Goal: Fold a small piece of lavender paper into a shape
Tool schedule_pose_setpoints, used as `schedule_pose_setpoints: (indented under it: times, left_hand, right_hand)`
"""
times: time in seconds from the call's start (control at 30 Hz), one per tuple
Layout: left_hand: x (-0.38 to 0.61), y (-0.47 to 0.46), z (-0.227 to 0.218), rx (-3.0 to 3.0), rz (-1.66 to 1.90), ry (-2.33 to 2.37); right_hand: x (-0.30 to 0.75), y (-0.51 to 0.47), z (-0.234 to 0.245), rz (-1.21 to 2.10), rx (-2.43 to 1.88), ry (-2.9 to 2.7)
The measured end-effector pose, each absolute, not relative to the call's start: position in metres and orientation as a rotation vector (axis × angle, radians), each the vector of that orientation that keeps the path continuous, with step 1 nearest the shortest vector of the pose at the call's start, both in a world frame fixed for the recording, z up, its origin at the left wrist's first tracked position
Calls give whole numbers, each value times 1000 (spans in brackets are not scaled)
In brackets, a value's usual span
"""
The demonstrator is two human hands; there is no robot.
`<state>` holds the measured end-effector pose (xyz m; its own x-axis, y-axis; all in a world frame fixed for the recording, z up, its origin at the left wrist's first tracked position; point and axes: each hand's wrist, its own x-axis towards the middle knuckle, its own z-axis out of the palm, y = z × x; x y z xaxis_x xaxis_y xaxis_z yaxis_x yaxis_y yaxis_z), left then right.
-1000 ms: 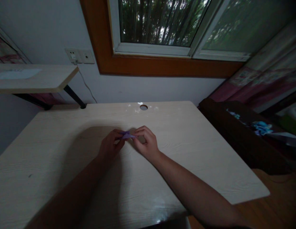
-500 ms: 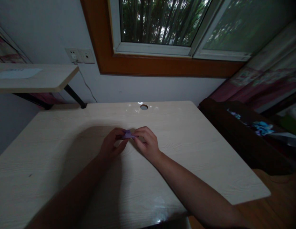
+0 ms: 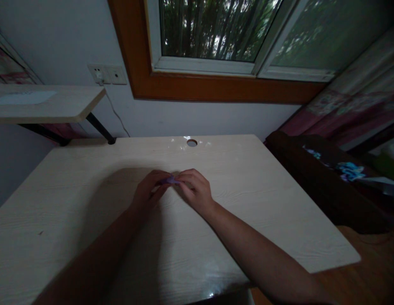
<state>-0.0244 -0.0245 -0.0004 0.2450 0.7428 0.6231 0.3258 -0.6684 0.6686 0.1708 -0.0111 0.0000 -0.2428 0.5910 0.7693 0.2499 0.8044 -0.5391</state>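
Surface (image 3: 263,212): pale, wood-grained. Left hand (image 3: 148,189): finger and thumb closed on the left end of a small purple piece (image 3: 169,180), apparently folded paper. Right hand (image 3: 197,188): fingertips pinching its right end. Position: mid-surface, nearer the far edge; contact with the surface, cannot tell from here. Change: left fingertips drawn in toward the right, less purple showing than a moment ago; in my judgement, the piece is being pressed or shaped. Round hole (image 3: 192,143): at the far edge. Shelf (image 3: 89,103): far left corner.
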Motion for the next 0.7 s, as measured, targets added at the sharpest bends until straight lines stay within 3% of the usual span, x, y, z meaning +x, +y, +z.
schedule_pose_setpoints:
  times: [0.4,0.7]
  left_hand:
    - [-23,-24,0,2195,1425,1126]
    - [-24,-27,-15,1887,1462,1296]
  right_hand:
    - [169,-11,4,433,-641,-1782]
    - [170,-9,1,413,-659,-1773]
